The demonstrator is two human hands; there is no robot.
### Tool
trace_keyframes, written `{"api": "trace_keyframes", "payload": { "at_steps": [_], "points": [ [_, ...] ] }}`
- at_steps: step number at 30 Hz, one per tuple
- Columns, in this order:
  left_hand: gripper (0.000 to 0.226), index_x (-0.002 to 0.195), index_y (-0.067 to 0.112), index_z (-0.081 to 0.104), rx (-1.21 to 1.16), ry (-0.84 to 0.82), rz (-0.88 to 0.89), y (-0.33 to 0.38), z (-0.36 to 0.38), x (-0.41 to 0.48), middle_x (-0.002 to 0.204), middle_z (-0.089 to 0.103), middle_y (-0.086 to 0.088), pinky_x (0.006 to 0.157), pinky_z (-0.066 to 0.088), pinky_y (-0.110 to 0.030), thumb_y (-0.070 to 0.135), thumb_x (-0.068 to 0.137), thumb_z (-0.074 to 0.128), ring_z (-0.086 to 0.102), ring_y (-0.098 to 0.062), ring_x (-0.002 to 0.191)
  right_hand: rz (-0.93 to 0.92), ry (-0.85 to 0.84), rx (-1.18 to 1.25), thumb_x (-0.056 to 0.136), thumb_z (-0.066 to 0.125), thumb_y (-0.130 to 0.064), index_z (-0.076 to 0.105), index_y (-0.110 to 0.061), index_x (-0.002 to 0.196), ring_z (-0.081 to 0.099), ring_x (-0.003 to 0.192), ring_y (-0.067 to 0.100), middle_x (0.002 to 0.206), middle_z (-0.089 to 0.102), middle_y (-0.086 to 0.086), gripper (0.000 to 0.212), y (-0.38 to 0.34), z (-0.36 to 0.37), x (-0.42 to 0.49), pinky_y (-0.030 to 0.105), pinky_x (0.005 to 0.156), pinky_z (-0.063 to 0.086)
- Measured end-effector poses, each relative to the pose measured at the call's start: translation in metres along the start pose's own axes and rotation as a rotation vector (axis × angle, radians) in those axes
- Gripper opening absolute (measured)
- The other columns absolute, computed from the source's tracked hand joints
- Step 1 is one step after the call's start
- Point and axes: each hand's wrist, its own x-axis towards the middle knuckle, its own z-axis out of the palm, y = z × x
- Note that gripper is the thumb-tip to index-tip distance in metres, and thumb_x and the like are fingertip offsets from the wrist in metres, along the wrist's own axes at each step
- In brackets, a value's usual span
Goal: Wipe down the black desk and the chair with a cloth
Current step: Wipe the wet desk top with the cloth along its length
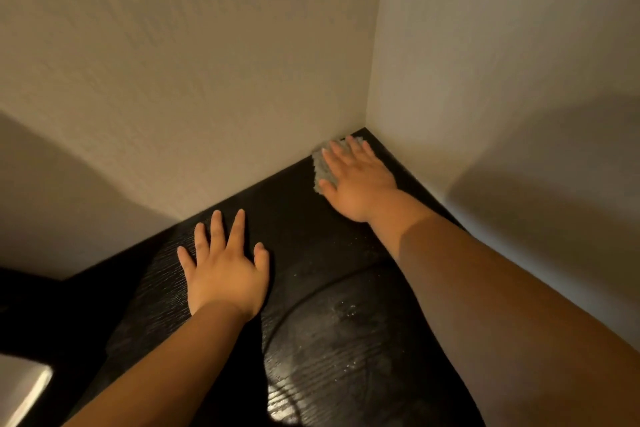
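Right hand (356,180) presses cloth (323,168); left hand (225,267) flat on desk (304,239).

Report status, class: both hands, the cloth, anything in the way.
Right hand flat on grey cloth, far corner of desk. Left hand flat on desk. Walls hem the corner.

Dim, warm yellow light. Glare patch on black desk (291,402) at bottom centre, grain shows there. Big soft shadows on left wall (52,204) and right wall (561,198). Forearms (502,295) shaded, left hand (225,274) and right hand (356,184) brighter. Wide-angle bending at edges. Overall soft; pale object (24,388) bottom-left blurred.
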Motion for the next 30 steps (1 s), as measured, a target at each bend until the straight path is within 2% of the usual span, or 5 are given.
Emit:
{"api": "trace_keyframes", "payload": {
  "at_steps": [4, 11, 21, 27, 30],
  "points": [
    [0.071, 0.168, 0.041, -0.002, 0.004, -0.007, 0.004, -0.001, 0.000, 0.000, 0.178, -0.008, 0.002, 0.129, -0.007, -0.058, 0.063, 0.104, 0.020, -0.014, -0.027, 0.163, 0.194, 0.007, 0.043, 0.105, 0.009, -0.060, -0.007, -0.018, 0.166, -0.014, 0.160, 0.026, 0.174, -0.012, 0.005, 0.075, 0.022, 0.001, -0.002, 0.042, 0.129, -0.008],
    [0.071, 0.168, 0.040, 0.001, -0.014, -0.007, 0.005, 0.000, -0.001, 0.000, 0.178, -0.007, 0.001, 0.129, -0.007, -0.058, 0.062, 0.104, 0.022, -0.013, -0.028, 0.163, 0.332, -0.011, 0.061, 0.104, 0.008, -0.061, -0.007, -0.015, 0.166, -0.013, 0.159, 0.034, 0.174, -0.012, 0.011, 0.078, 0.003, 0.015, -0.061, 0.049, 0.129, -0.006],
    [0.072, 0.168, 0.040, 0.001, -0.002, -0.002, -0.001, -0.002, 0.002, 0.001, 0.178, -0.007, 0.001, 0.129, -0.007, -0.059, 0.062, 0.103, 0.022, -0.012, -0.028, 0.163, 0.235, -0.010, 0.074, 0.106, 0.015, -0.060, -0.004, -0.018, 0.167, -0.012, 0.160, 0.029, 0.175, -0.010, 0.006, 0.076, 0.014, 0.000, -0.014, 0.044, 0.129, -0.007],
    [0.072, 0.168, 0.040, 0.003, 0.004, 0.016, 0.007, -0.002, 0.004, 0.002, 0.178, -0.005, 0.000, 0.129, -0.005, -0.060, 0.062, 0.102, 0.022, -0.010, -0.029, 0.163, 0.382, 0.005, 0.077, 0.105, 0.010, -0.059, -0.006, -0.017, 0.166, -0.012, 0.160, 0.032, 0.174, -0.011, 0.009, 0.076, 0.001, 0.021, -0.099, 0.046, 0.129, -0.006],
    [0.073, 0.168, 0.040, 0.002, 0.001, 0.010, 0.003, -0.002, 0.004, 0.003, 0.178, -0.005, 0.000, 0.129, -0.006, -0.060, 0.062, 0.101, 0.021, -0.009, -0.030, 0.163, 0.377, 0.007, 0.080, 0.105, 0.011, -0.060, -0.006, -0.018, 0.166, -0.012, 0.160, 0.031, 0.174, -0.011, 0.008, 0.075, -0.002, 0.026, -0.109, 0.046, 0.129, -0.007]
  ]
}}
